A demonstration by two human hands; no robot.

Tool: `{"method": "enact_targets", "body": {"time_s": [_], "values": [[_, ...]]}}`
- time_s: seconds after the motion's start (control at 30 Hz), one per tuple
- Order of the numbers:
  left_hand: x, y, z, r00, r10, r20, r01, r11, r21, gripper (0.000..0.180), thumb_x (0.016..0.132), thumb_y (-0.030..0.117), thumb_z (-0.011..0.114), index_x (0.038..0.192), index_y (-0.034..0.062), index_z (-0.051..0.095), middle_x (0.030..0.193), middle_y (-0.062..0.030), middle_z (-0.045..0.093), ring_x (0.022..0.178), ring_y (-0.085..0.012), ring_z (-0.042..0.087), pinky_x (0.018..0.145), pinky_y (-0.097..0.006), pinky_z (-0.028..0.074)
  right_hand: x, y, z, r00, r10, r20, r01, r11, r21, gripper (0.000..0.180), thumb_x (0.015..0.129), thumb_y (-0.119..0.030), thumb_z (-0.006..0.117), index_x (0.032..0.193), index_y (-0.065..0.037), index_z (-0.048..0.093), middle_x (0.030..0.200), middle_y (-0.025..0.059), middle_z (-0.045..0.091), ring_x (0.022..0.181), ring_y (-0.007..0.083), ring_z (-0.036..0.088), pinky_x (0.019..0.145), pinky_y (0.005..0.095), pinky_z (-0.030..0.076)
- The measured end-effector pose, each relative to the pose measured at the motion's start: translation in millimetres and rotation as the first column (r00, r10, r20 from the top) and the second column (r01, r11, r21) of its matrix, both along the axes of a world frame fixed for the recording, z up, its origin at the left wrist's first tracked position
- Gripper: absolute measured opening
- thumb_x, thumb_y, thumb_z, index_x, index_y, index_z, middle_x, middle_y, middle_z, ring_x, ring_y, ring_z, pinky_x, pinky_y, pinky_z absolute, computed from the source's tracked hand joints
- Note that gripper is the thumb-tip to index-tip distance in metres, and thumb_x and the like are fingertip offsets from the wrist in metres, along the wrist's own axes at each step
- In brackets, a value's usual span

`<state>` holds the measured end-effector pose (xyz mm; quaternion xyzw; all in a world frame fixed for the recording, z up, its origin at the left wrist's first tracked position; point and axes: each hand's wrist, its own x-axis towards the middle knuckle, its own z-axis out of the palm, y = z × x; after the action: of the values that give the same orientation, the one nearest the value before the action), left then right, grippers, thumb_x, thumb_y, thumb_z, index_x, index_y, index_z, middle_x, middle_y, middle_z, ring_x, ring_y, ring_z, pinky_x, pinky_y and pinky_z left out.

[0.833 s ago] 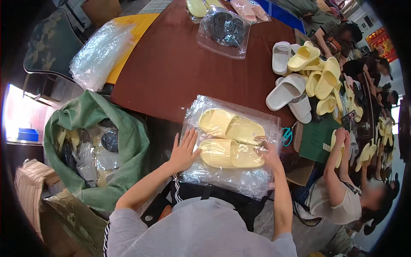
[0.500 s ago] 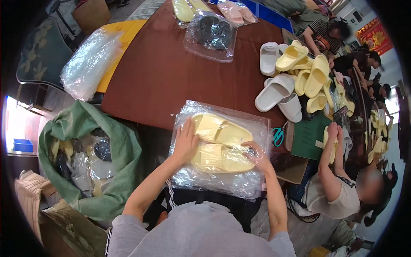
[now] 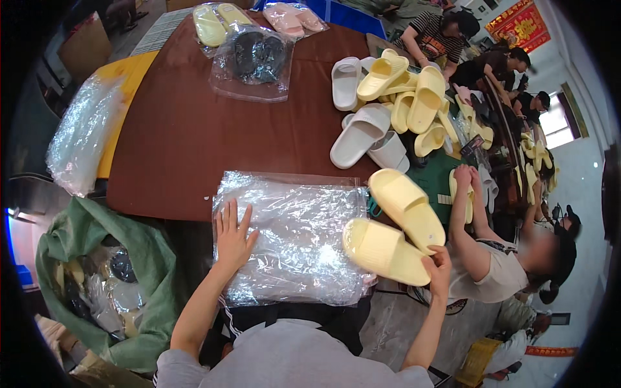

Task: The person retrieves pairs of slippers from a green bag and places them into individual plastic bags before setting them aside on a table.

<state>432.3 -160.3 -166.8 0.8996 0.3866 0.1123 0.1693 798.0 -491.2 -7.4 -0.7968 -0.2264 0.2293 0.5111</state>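
My right hand (image 3: 440,270) grips a pair of pale yellow slide sandals (image 3: 387,251) by their heel ends, holding them tilted beside the right edge of a stack of clear plastic bags (image 3: 291,249). The two sandals fan apart, straps facing up. My left hand (image 3: 234,239) lies on the left part of the bag stack, fingers spread, holding nothing. The stack lies flat at the table's near edge, over my lap. Behind the sandals shows a bit of teal scissors handle (image 3: 374,208).
A brown table (image 3: 194,136) carries loose yellow and grey slides (image 3: 362,132) at right and a bagged black pair (image 3: 255,58) at the back. A green sack (image 3: 152,249) of bagged slides stands at left. Close by on the right sits a co-worker (image 3: 498,268).
The yellow slides, earlier lying on the bag stack under both hands, have moved right and are lifted in my right hand. My left hand now rests on the bags. The view has shifted right.
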Motion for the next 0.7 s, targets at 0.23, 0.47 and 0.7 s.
{"method": "enact_targets", "body": {"time_s": [0.23, 0.47, 0.7], "values": [[2, -1, 7, 1.000, 0.002, 0.026, -0.002, 1.000, -0.012, 0.073, 0.086, 0.042, 0.063, 0.147, 0.0135, 0.037, 0.157, -0.0229, 0.016, 0.145, -0.0391, 0.014, 0.116, -0.054, 0.010, 28, 95, -35, 0.948, -0.317, 0.039, 0.282, 0.887, 0.366, 0.033, 0.087, 0.002, 0.063, 0.118, -0.002, 0.056, 0.105, 0.0063, 0.061, 0.096, 0.0141, 0.058, 0.085, 0.0270, 0.046], [3, 2, 8, 0.999, 0.016, 0.029, -0.015, 0.999, -0.036, 0.073, 0.083, 0.040, 0.066, 0.146, 0.0127, 0.040, 0.156, -0.0239, 0.017, 0.145, -0.0400, 0.015, 0.116, -0.055, 0.011, 130, 212, -55, 0.857, -0.499, 0.128, 0.397, 0.799, 0.451, 0.035, 0.088, -0.003, 0.063, 0.121, -0.001, 0.051, 0.111, 0.0121, 0.058, 0.100, 0.0202, 0.057, 0.088, 0.0314, 0.047], [3, 6, 14, 1.000, 0.005, -0.007, -0.006, 0.998, -0.063, 0.078, 0.083, 0.045, 0.065, 0.148, 0.0149, 0.036, 0.156, -0.0250, 0.017, 0.145, -0.0403, 0.015, 0.116, -0.054, 0.012, 227, 290, -88, 0.735, -0.625, 0.263, 0.531, 0.772, 0.350, 0.039, 0.079, -0.008, 0.067, 0.117, -0.003, 0.058, 0.108, 0.0138, 0.062, 0.097, 0.0263, 0.060, 0.088, 0.0362, 0.048]]}}
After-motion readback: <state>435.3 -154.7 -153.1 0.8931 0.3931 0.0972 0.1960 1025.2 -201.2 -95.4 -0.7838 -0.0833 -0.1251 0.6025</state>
